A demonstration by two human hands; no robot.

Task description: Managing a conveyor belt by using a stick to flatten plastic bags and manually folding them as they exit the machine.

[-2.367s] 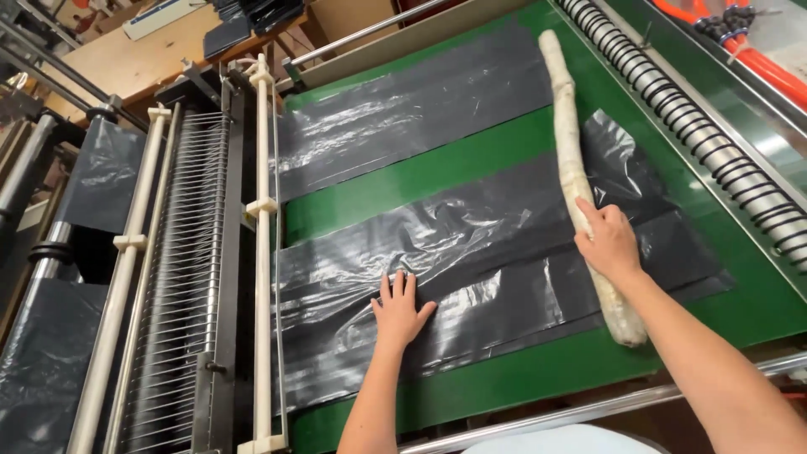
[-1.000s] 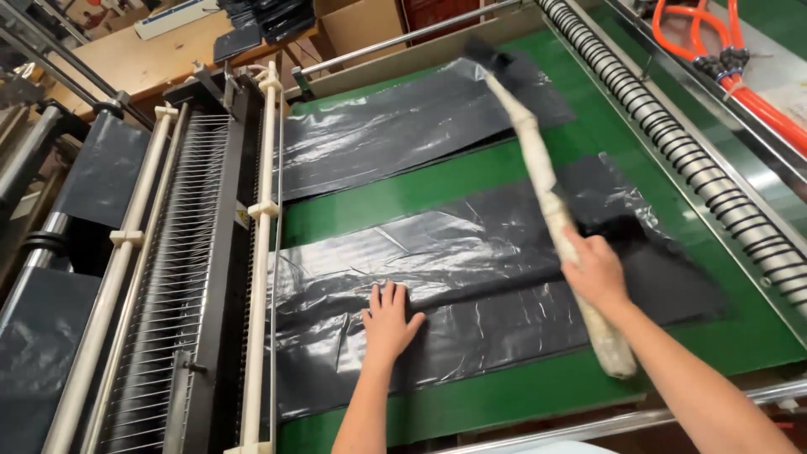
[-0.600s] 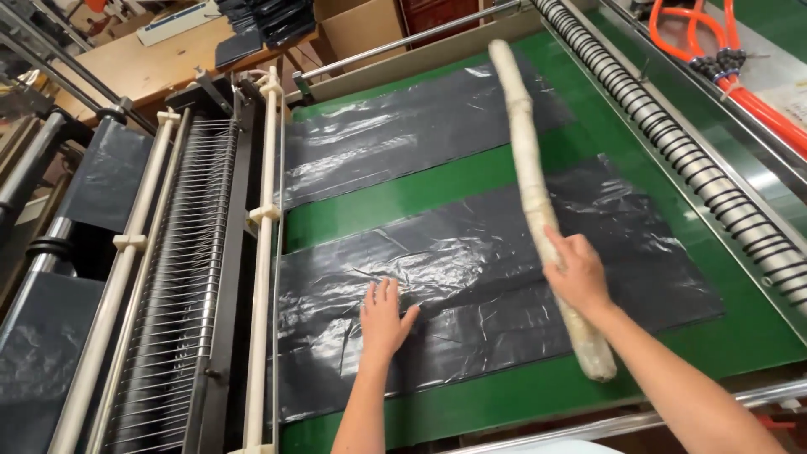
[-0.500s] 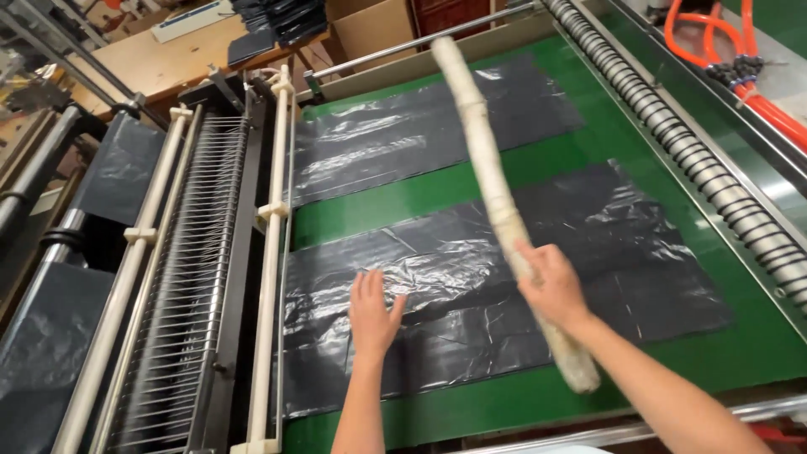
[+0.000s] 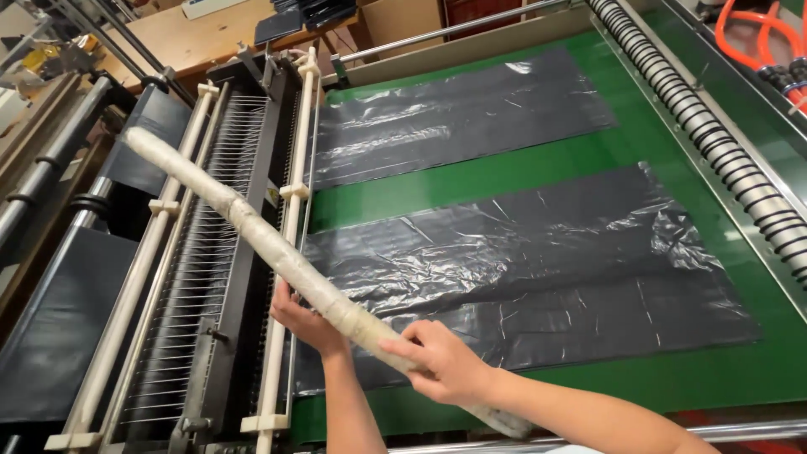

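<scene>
The right hand (image 5: 445, 366) is closed around a long pale wrapped stick (image 5: 277, 252), gripping near its lower end and swinging it across, its far tip out over the wire rack (image 5: 214, 252) beyond the left hand (image 5: 307, 319). That hand lies open, palm down, at the near edge of the black plastic sheet (image 5: 538, 277), partly hidden beneath the stick. It looks like a smoothing step: the stick next needs to come down flat on the sheet just ahead of both hands, on the green belt (image 5: 504, 176).
</scene>
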